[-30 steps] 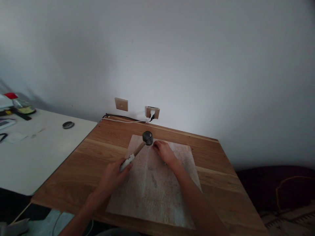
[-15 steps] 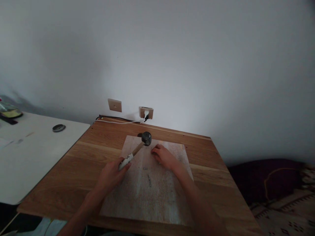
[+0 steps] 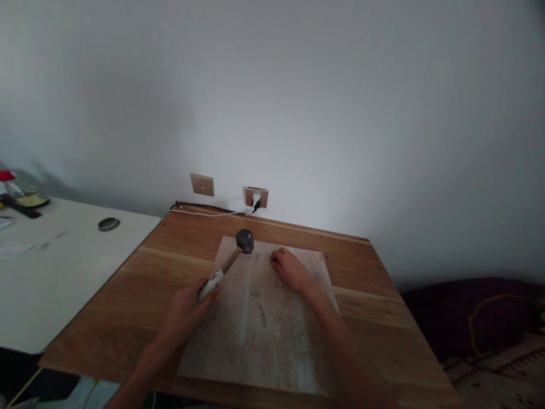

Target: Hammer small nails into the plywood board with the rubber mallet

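My left hand point(image 3: 187, 307) is closed around the pale lower handle of a hammer point(image 3: 230, 261), whose dark round head hangs over the far left corner of a light worn board point(image 3: 259, 335). The board lies on a wooden table point(image 3: 366, 318). My right hand point(image 3: 292, 268) rests on the far part of the board, to the right of the hammer head, fingers curled downward; whether it holds something small is hidden. A few small dark marks or nails point(image 3: 261, 314) lie on the board's middle.
A white table point(image 3: 55, 278) adjoins on the left, carrying a small dark round lid point(image 3: 108, 224) and a bottle point(image 3: 23, 190) at its far edge. Two wall plates with a plugged white cable point(image 3: 255, 197) sit behind the wooden table. Dark fabric point(image 3: 481, 318) lies low right.
The hammer head has shifted left, away from my right hand, which has stayed on the board. The view has swung slightly between frames.
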The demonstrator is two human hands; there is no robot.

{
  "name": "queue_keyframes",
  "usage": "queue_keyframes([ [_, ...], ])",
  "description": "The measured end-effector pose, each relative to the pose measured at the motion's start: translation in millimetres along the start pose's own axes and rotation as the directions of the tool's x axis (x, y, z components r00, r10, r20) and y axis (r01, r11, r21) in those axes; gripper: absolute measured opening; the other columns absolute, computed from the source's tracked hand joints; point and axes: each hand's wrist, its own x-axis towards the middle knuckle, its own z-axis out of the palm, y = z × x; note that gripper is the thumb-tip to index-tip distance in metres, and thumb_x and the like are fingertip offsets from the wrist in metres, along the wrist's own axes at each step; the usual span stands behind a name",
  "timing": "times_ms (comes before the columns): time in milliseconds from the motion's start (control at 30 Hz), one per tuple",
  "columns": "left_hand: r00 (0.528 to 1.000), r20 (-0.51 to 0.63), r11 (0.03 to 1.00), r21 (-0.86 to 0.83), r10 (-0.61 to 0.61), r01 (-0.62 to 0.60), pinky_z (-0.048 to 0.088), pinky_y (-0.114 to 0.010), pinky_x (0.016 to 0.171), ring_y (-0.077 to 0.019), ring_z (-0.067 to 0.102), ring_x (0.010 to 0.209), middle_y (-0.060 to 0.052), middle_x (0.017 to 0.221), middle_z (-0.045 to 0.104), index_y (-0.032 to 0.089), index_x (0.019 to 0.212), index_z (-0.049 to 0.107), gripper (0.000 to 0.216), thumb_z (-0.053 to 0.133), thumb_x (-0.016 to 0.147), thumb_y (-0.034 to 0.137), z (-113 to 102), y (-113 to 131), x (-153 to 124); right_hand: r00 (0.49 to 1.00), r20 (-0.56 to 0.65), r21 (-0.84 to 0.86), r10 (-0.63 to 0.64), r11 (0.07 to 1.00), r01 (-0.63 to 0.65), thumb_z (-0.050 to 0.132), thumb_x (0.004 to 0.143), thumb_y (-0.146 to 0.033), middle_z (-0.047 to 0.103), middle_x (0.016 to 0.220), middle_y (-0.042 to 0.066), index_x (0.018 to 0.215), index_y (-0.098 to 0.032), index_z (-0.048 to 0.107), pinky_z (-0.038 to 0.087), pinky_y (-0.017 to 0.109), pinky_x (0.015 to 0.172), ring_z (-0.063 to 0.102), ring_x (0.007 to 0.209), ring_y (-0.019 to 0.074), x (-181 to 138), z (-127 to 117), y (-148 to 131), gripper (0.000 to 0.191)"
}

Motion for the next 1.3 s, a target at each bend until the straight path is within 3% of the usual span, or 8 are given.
queue_keyframes([
  [133,1.000,0.007,1.000,0.001,0.008,-0.008,0.049,-0.033,0.083,-0.0296,0.071,0.097,-0.010,0.103,0.077,0.019,0.109,0.069,0.049,0.046,0.090,0.057,-4,1,0,0.999,-0.016,-0.029,0.030,0.999,-0.031,0.051,0.099,-0.011,0.070,0.103,0.011,0.103,-0.014,0.067,0.045,0.028,0.086,0.064,0.095,0.0195,7,-3,-4,0.017],
  [500,0.999,0.035,1.000,0.014,-0.001,0.000,0.049,-0.032,0.083,-0.0289,0.072,0.099,-0.010,0.105,0.078,0.019,0.112,0.069,0.045,0.047,0.093,0.053,-4,5,-2,0.995,0.088,-0.175,-0.039,0.983,0.054,0.051,0.097,-0.008,0.071,0.102,0.016,0.096,-0.013,0.074,0.045,0.029,0.083,0.067,0.095,0.0236,21,-9,-27,0.023],
  [700,0.998,0.056,0.999,-0.030,0.025,-0.024,0.050,-0.030,0.082,-0.0277,0.072,0.097,-0.009,0.103,0.077,0.019,0.110,0.071,0.045,0.048,0.091,0.052,1,9,-2,0.997,0.073,-0.194,0.017,0.981,-0.002,0.054,0.098,-0.014,0.073,0.096,0.017,0.092,-0.013,0.075,0.047,0.030,0.083,0.069,0.090,0.0248,27,-4,-32,0.022],
  [867,0.998,0.057,0.999,-0.001,0.035,-0.035,0.047,-0.030,0.076,-0.0266,0.072,0.090,-0.008,0.094,0.076,0.018,0.107,0.069,0.044,0.046,0.093,0.053,7,24,3,0.999,0.010,-0.139,0.038,0.990,-0.036,0.058,0.099,-0.020,0.073,0.102,0.014,0.100,-0.013,0.075,0.048,0.028,0.087,0.069,0.096,0.0224,22,4,-28,0.018],
  [967,0.996,0.083,0.998,0.049,0.032,-0.036,0.045,-0.030,0.073,-0.0260,0.071,0.088,-0.007,0.090,0.075,0.019,0.105,0.069,0.043,0.046,0.094,0.053,9,37,4,0.996,-0.055,0.039,0.069,0.997,-0.066,0.067,0.094,-0.020,0.074,0.097,0.010,0.106,-0.014,0.072,0.049,0.027,0.083,0.069,0.090,0.0202,16,7,-19,0.015],
  [1067,0.993,0.112,0.992,0.121,0.030,-0.044,0.043,-0.030,0.072,-0.0262,0.071,0.088,-0.008,0.091,0.075,0.019,0.107,0.068,0.041,0.045,0.096,0.051,12,46,6,0.989,-0.106,0.191,0.104,0.978,-0.082,0.074,0.086,-0.018,0.072,0.095,0.008,0.116,-0.014,0.068,0.050,0.027,0.080,0.067,0.087,0.0196,5,7,-7,0.030],
  [1200,0.992,0.124,0.971,0.232,0.028,-0.056,0.043,-0.030,0.073,-0.0283,0.072,0.091,-0.010,0.094,0.075,0.020,0.111,0.068,0.040,0.045,0.097,0.050,18,51,8,0.985,-0.131,0.206,0.116,0.975,-0.087,0.070,0.084,-0.012,0.069,0.108,0.010,0.124,-0.014,0.065,0.050,0.030,0.088,0.066,0.095,0.0195,-15,-1,7,0.040],
  [1300,0.993,0.120,0.958,0.283,0.015,-0.048,0.043,-0.032,0.073,-0.0302,0.072,0.092,-0.012,0.095,0.075,0.021,0.113,0.067,0.040,0.043,0.099,0.050,20,54,8,0.987,-0.116,0.199,0.110,0.976,-0.086,0.063,0.089,-0.012,0.068,0.108,0.011,0.117,-0.013,0.068,0.051,0.030,0.087,0.066,0.094,0.0189,-33,-8,10,0.029],
])
